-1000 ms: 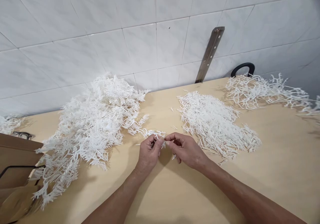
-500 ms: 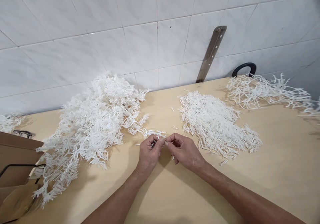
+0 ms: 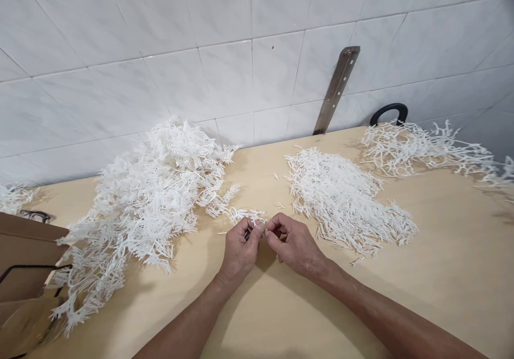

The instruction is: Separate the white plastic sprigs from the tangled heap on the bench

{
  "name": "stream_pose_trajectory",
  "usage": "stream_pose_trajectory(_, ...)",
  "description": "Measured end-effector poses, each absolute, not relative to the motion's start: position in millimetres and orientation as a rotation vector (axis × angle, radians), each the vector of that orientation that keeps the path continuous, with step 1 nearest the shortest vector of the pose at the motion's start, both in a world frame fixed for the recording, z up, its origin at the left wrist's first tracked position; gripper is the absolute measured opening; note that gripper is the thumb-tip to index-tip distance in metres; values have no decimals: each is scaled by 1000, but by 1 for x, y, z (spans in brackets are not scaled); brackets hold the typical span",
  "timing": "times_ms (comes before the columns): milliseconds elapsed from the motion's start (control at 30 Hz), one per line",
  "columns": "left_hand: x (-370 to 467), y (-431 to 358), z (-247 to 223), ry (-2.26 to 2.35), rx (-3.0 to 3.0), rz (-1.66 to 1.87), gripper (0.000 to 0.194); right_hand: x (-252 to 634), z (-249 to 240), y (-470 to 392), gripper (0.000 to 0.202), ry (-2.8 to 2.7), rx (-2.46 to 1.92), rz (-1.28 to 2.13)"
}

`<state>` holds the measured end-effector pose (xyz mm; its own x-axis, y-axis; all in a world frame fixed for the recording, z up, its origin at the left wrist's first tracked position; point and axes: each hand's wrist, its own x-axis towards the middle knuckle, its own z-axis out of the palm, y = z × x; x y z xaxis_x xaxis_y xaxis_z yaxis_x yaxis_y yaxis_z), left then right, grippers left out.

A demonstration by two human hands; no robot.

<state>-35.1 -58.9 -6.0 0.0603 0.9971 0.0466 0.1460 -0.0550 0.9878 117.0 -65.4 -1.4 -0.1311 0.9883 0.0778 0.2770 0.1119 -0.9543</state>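
Observation:
My left hand (image 3: pixel 240 247) is closed in a pinch on a white branched plastic piece (image 3: pixel 249 214), whose thin twigs stick out beyond the fingers. Right beside it, my right hand (image 3: pixel 296 245) is also closed, thumb and forefinger pinched at the near end of that piece. The fingers hide what lies between the fingertips, and a small white bit shows under the right hand. A tall tangled heap of white branched pieces (image 3: pixel 160 188) lies to the left. To the right spreads a flatter pile of short white sprigs (image 3: pixel 337 198).
Larger bare white branches (image 3: pixel 417 147) lie at the back right, by a black curved handle (image 3: pixel 389 110). A slotted metal strip (image 3: pixel 336 91) leans on the tiled wall. At the left edge are a cardboard box (image 3: pixel 28 257) and eyeglasses (image 3: pixel 35 215) on the wooden table (image 3: pixel 257 311).
My right thumb and forefinger have shifted slightly and curled more at the piece. My left hand keeps its grip almost unmoved. The view has shifted a little.

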Motion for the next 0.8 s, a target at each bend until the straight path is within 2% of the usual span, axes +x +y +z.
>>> stream_pose_trajectory(167, -36, -56, -4, 1280, 1408, 1143, 35, 113, 1, -71, 10, -1816, -1077, 796)
stream_pose_trajectory(333, -38, -54, -5, 1235, 1368, 1132, 34, 112, 7, -77, 12, -1962, -889, 782)
stream_pose_trajectory(467, -38, -55, -1, 1193, 1268, 1112, 40, 140, 16, -60, 5, -1684, -1242, 606)
stream_pose_trajectory(567, -38, -57, 1, 1166, 1209, 1106, 43, 172, 20, -45, 7, -1501, -1551, 351)
stream_pose_trajectory(667, -38, -58, 0, 1152, 1186, 1133, 46, 194, 24, -39, 14, -1491, -1651, 111)
stream_pose_trajectory(733, -39, -58, 0, 1139, 1187, 1144, 47, 197, 29, -41, 17, -1542, -1642, 197)
stream_pose_trajectory(800, -40, -59, -1, 1128, 1191, 1154, 48, 192, 36, -48, 20, -1678, -1577, 601)
